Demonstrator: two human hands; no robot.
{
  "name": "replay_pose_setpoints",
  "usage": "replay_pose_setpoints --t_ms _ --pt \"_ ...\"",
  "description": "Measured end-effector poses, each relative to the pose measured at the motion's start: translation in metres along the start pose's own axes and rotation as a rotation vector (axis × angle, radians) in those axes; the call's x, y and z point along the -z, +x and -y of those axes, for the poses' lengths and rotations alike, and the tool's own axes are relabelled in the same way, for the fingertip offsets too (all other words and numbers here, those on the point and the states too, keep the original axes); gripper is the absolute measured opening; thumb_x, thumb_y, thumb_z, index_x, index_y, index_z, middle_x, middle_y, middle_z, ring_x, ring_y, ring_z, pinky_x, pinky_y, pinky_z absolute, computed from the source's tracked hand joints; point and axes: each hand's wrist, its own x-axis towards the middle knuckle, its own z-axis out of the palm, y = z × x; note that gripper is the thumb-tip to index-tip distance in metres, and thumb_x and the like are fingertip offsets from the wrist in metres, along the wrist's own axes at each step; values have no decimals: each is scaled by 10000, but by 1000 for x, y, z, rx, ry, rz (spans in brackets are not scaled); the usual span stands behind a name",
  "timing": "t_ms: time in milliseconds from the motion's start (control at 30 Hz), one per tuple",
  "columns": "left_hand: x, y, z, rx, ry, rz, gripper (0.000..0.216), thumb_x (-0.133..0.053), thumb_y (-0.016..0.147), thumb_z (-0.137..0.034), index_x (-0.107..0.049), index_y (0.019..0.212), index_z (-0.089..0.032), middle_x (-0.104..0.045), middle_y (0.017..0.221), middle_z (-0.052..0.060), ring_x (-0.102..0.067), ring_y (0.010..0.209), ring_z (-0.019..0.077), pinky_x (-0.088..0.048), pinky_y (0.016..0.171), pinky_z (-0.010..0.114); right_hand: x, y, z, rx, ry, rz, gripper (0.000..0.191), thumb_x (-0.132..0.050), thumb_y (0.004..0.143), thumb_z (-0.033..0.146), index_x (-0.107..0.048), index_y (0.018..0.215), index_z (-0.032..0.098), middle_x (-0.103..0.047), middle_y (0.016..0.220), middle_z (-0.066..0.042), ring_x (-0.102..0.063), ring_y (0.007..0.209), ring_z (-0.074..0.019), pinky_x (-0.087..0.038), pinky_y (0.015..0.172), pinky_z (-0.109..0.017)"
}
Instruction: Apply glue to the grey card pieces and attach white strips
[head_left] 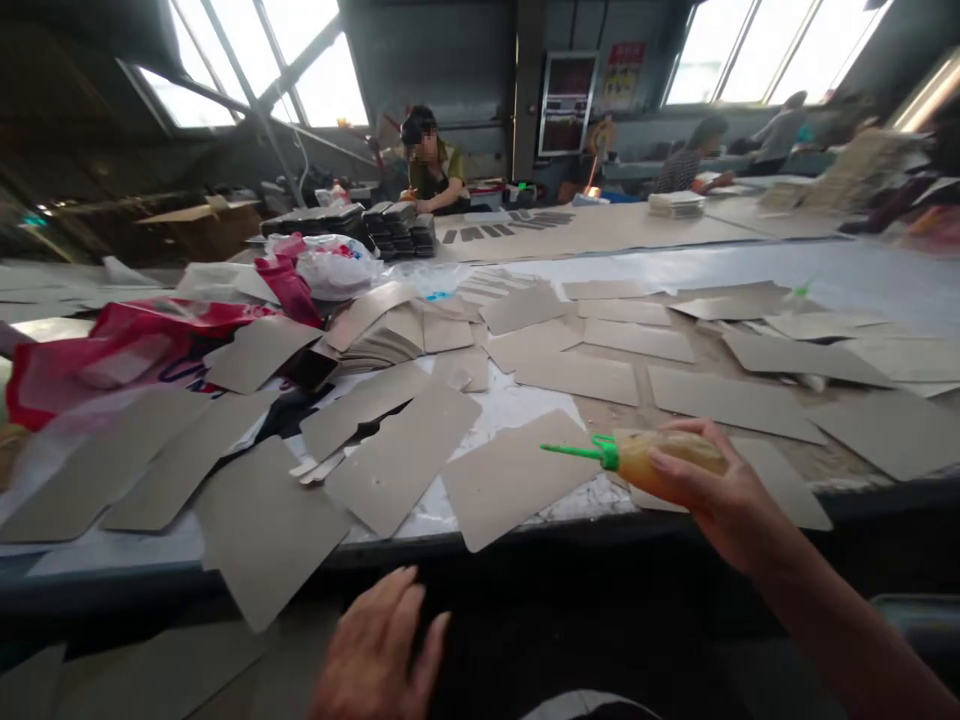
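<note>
My right hand [712, 490] is closed round a yellowish squeeze bottle [660, 462] with a green nozzle, held sideways with the tip pointing left over a grey cardboard sheet [510, 480] at the table's near edge. My left hand [379, 655] hovers below the table edge, fingers stretched out and holding nothing. Several more grey cardboard sheets [390, 455] lie scattered over the table, some overhanging the front edge.
Red and white plastic bags [127, 345] lie at the left. Stacks of dark items [390, 225] stand further back, where a person [431, 165] sits working. Other people [690, 155] work at the far right. The table's dark front edge [525, 545] runs across.
</note>
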Motion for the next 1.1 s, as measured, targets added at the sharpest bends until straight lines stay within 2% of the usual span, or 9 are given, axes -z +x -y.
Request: replay_pose_setpoints --t_ms 100,200,267,400,600,767,1100 --pt "-35 27 -22 -63 23 127 361 -548 902 -194 -577 1256 -129 -641 1217 147 -593 1140 279 -536 922 417 12 -1 -7 16 -168 -3 543 -828 599 518 -540 990 273 -679 799 -17 -642 707 -227 -537 575 -298" --pt "-63 36 -32 -69 20 96 341 -498 877 -44 -621 1188 -109 -667 1188 145 -610 1117 278 -553 909 426 12 2 -11 31 -309 9 534 -797 636 549 -539 1014 274 -665 770 -7 -632 668 -214 -526 554 -286" --pt "-72 36 -34 -60 9 70 349 -472 857 16 -643 1143 -89 -684 1152 152 -625 1093 276 -565 895 419 3 6 -11 25 -371 41 542 -781 645 563 -529 1021 266 -662 761 -9 -633 656 -216 -525 543 -290" --pt "-76 34 -40 -14 -24 65 369 -459 833 58 -652 1125 -61 -686 1148 172 -619 1108 292 -576 885 421 -29 14 -9 72 -491 155 505 -740 697 538 -503 1045 259 -653 796 -10 -633 672 -215 -529 570 -308" --pt "-76 38 -50 86 -121 67 324 -523 850 -8 -648 1143 -71 -670 1192 160 -584 1166 290 -551 936 421 -68 20 -8 292 -659 282 372 -691 762 421 -499 1020 234 -604 893 -36 -615 730 -205 -522 624 -324" --pt "-78 36 -51 162 -178 49 313 -547 848 -33 -659 1134 -95 -673 1194 136 -580 1166 275 -522 958 409 -73 21 -11 419 -753 348 310 -674 794 345 -501 1025 233 -581 947 -48 -621 859 -235 -520 701 -346" --pt "-80 36 -51 186 -201 43 306 -539 855 -45 -659 1130 -105 -670 1198 132 -562 1188 263 -479 992 392 -70 21 -9 424 -802 420 299 -671 824 315 -478 1042 247 -548 972 -39 -615 857 -220 -522 741 -355"
